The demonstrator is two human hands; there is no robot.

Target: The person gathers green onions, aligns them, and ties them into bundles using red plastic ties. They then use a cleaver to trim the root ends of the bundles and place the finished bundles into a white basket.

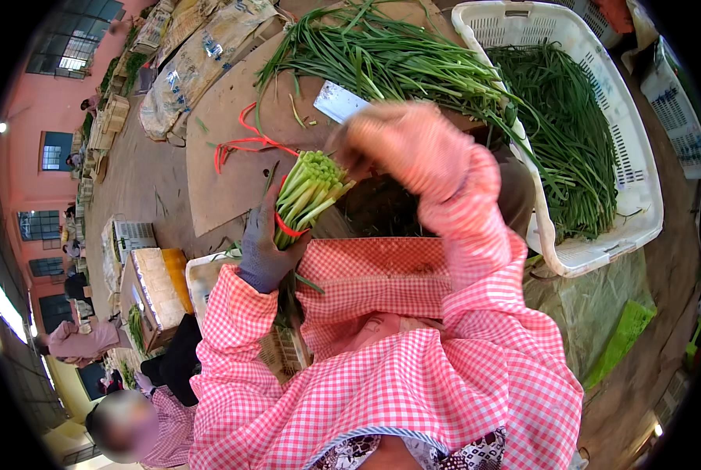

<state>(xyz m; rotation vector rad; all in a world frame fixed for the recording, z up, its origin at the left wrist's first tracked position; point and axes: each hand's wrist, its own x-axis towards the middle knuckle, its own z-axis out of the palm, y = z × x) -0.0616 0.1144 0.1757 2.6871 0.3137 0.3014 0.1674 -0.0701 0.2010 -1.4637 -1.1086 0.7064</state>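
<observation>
My left hand (268,241), in a grey glove, is closed around a bundle of green leafy stalks (312,182), cut pale ends up, with a red band around it. My right hand (359,138) is motion-blurred just right of the stalk ends; its fingers cannot be made out. Beyond it, a flat metal blade (339,101) lies on the brown board (227,194), partly hidden by that hand. Loose red ties (245,141) lie left of the blade. A heap of loose long green leaves (380,53) covers the board's far side.
On the right stands a white plastic crate (632,176) holding more green leaves (562,141). A co-worker in a checked sleeve (171,426) sits at the lower left, near a box (151,294). Stained sacks (192,76) lie at the upper left. Green plastic (621,343) lies below the crate.
</observation>
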